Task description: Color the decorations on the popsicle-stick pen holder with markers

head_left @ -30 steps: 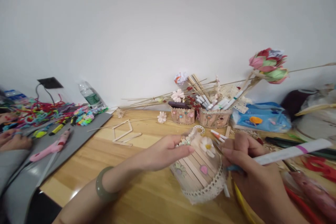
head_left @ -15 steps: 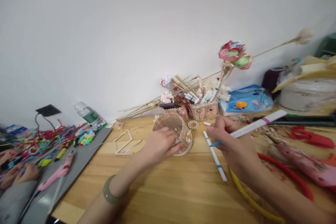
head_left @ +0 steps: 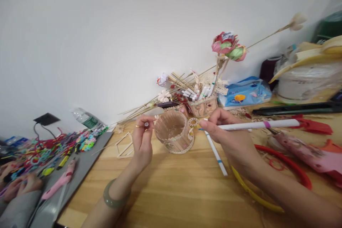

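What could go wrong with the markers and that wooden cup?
The marker in your right hand might leave a mark on the scalloped ring, because its blue end points right by it. Your left hand is very close to the wooden cup, so a bump could tip it. The loose marker on the table might roll if your arm brushes it.

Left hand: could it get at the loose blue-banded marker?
Probably yes. The wooden cup stands between, but the way round its front looks free and the loose marker's near end is uncovered. The right hand is by its far end; the left hand seems to pinch a small white thing.
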{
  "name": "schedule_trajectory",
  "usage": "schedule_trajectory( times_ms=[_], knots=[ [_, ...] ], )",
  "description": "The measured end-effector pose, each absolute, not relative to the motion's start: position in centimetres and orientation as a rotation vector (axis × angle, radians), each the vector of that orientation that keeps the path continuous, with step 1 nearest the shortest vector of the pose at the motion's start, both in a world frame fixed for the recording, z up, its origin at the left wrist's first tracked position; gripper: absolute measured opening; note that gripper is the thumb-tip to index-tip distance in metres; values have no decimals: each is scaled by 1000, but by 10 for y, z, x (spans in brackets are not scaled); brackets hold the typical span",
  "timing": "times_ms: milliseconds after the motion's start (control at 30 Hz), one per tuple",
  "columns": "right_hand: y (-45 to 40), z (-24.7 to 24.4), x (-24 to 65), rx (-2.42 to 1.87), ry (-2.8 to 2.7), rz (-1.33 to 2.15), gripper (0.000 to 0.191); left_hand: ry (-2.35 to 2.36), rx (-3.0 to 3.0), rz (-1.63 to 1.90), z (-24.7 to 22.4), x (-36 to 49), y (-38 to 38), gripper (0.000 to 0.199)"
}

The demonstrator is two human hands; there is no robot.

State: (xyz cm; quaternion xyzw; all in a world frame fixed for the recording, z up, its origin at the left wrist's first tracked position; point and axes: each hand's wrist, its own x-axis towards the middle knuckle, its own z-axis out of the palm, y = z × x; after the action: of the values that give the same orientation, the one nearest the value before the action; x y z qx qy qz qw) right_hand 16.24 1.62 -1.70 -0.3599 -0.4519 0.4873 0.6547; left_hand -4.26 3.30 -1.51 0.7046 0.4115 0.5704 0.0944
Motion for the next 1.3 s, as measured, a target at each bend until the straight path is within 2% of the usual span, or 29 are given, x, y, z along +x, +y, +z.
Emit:
schedule_trajectory(
  times_ms=[100,200,300,367,433,567,700,867,1300],
  knots=[
    [16,-18,164,-781,-1034,1130,37,1246,2314,1600,-7,-41,29,18],
    [18,-20,166,-753,-1045,1169,39,1399,2681,1133,2,-36,24,13],
    [18,-20,167,-750,-1058,1174,38,1454,2871,616,2,-30,26,25],
    [18,-20,166,-755,-1072,1165,36,1414,2875,430,-3,-29,30,28],
    [17,-19,165,-761,-1082,1151,33,1414,2733,470,-7,-30,33,34],
    [15,-17,164,-786,-1081,1124,29,1346,2134,823,-5,-33,33,33],
    [15,-17,165,-767,-1082,1135,31,1186,1702,870,1,-31,27,32],
    [13,-16,165,-732,-1104,1180,32,1122,1537,865,0,-29,28,38],
    [14,-17,165,-783,-1065,1220,35,1095,1357,862,-2,-29,32,38]
  ],
)
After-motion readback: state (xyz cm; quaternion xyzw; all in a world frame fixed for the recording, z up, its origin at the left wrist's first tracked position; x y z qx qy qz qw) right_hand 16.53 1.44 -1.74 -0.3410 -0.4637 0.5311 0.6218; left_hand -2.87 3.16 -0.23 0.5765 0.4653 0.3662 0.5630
